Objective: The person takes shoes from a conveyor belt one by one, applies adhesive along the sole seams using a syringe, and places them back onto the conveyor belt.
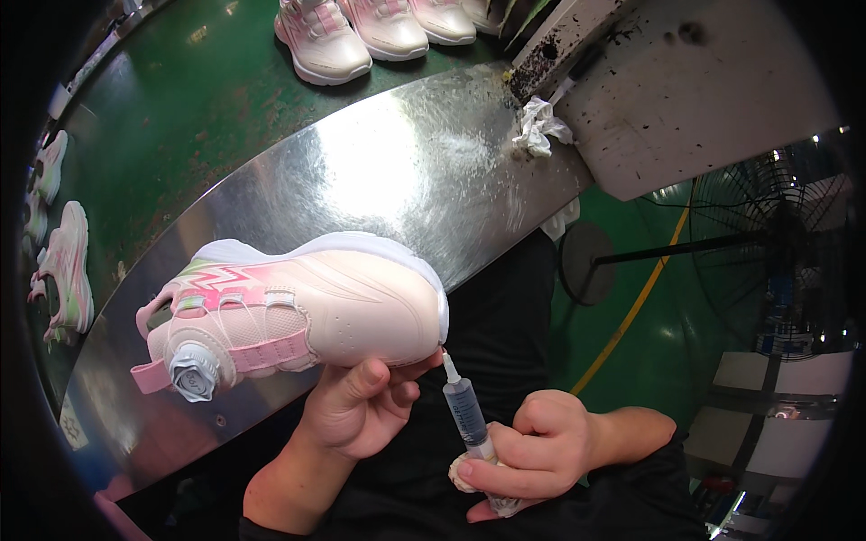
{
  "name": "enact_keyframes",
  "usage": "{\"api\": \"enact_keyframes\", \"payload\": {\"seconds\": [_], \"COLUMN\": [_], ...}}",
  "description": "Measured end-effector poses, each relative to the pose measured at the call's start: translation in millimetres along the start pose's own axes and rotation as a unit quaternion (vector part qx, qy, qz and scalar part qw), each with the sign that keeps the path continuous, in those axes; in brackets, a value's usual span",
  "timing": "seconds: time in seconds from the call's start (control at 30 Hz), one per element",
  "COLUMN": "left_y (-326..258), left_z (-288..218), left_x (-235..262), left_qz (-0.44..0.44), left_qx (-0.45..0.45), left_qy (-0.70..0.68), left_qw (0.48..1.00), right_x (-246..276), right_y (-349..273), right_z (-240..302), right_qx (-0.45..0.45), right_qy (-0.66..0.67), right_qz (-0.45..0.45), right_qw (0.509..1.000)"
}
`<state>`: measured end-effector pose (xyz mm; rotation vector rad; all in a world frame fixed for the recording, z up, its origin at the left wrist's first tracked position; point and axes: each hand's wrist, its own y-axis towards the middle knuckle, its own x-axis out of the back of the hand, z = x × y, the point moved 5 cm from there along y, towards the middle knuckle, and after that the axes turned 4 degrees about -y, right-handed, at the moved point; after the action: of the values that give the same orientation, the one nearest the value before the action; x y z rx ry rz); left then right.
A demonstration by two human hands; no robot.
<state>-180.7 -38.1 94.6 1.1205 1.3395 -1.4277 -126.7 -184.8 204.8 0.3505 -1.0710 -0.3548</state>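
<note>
One pink-and-white shoe (334,307), left of centre, is held near its toe by the left hand (361,415), fingers partly hidden; a loose hold could let it roll. One syringe (465,410), lower centre, is gripped in the right hand (541,446); overpressing might smear the toe. Counted besides: four upper-edge shoes (388,32); at least three far-left shoes (77,248).

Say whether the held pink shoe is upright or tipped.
Tipped: the shoe is on its side, its white sole toward the picture's top and its dial toward the bottom.
</note>
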Motion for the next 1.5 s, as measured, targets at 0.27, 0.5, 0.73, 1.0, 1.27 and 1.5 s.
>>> {"api": "enact_keyframes", "payload": {"seconds": [0.27, 0.5, 0.73, 1.0, 1.27, 1.5], "left_y": [-6.2, -45.9, -162.7, -1.5, -20.0, -330.8], "left_z": [-4.9, 6.0, -22.7, -156.3, -193.5, -397.6], "left_x": [-1.0, -3.2, 15.5, -16.1, -13.8, 65.7], "left_qz": [0.008, 0.073, -0.219, -0.136, -0.133, -0.320], "left_qx": [-0.023, -0.020, -0.123, -0.217, -0.285, -0.486], "left_qy": [0.005, -0.038, 0.083, 0.248, 0.340, 0.569], "left_qw": [1.000, 0.996, 0.964, 0.934, 0.886, 0.582], "right_x": [0.1, 31.2, -10.9, -35.0, -15.2, 10.6], "right_y": [2.4, -13.0, -21.5, -20.0, -16.1, 13.2], "right_z": [6.0, -8.1, -89.3, -100.0, -112.6, -162.5], "right_qx": [0.017, -0.048, -0.141, -0.180, -0.232, -0.156], "right_qy": [0.021, -0.015, 0.276, 0.364, 0.262, -0.012], "right_qz": [-0.009, -0.080, -0.114, -0.042, -0.004, -0.030], "right_qw": [1.000, 0.996, 0.944, 0.913, 0.937, 0.987]}}
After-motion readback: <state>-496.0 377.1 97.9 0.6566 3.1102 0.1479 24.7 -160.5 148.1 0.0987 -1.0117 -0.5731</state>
